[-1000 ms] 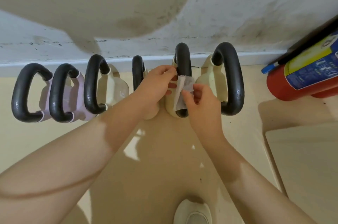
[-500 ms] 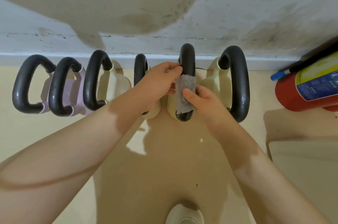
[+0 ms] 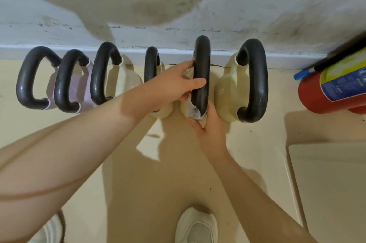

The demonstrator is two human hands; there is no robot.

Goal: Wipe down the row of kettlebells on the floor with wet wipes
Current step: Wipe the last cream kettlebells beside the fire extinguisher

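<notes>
Several kettlebells with black handles stand in a row on the floor against the wall. My left hand (image 3: 174, 84) grips the black handle (image 3: 202, 68) of the fifth kettlebell from the left, with fingers curled round its left side. My right hand (image 3: 208, 129) presses a crumpled wet wipe (image 3: 193, 112) round the near, lower end of that same handle. The wipe is greyish and partly hidden by the handle. The cream kettlebell (image 3: 227, 92) to the right stands untouched.
A red fire extinguisher (image 3: 332, 92) lies at the right by the wall. Two pinkish kettlebells (image 3: 83, 88) stand at the row's left end. My white shoes (image 3: 196, 227) are on the beige floor below. A pale flat board (image 3: 326, 183) lies at the right.
My right hand has slid the wipe down the handle from its middle to the near lower end. My left hand has shifted to grip the handle's upper part.
</notes>
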